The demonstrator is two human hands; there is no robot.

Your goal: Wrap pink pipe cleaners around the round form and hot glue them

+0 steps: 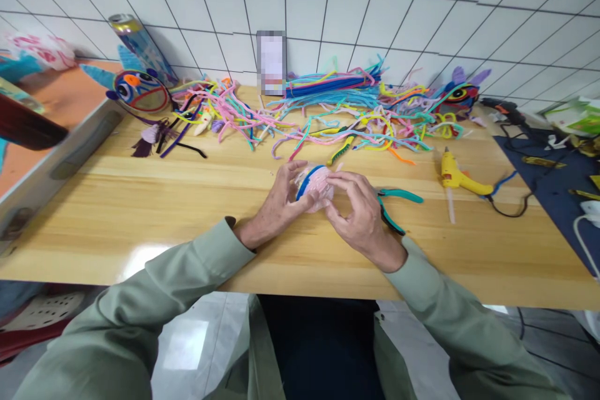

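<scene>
My left hand (276,206) and my right hand (359,212) both grip a small pink pipe-cleaner piece (315,186) with a blue band round it, just above the wooden table (140,212). Fingers of both hands curl around it from either side. Teal-handled pliers (396,200) lie on the table right beside my right hand. A yellow glue gun (457,180) lies further right with its black cord trailing off.
A heap of coloured pipe cleaners (328,112) spreads across the back of the table. A finished fish-like figure (140,92) sits at the back left, another (462,95) at the back right. A phone (270,62) leans on the tiled wall. A dark blue mat (553,187) covers the right end.
</scene>
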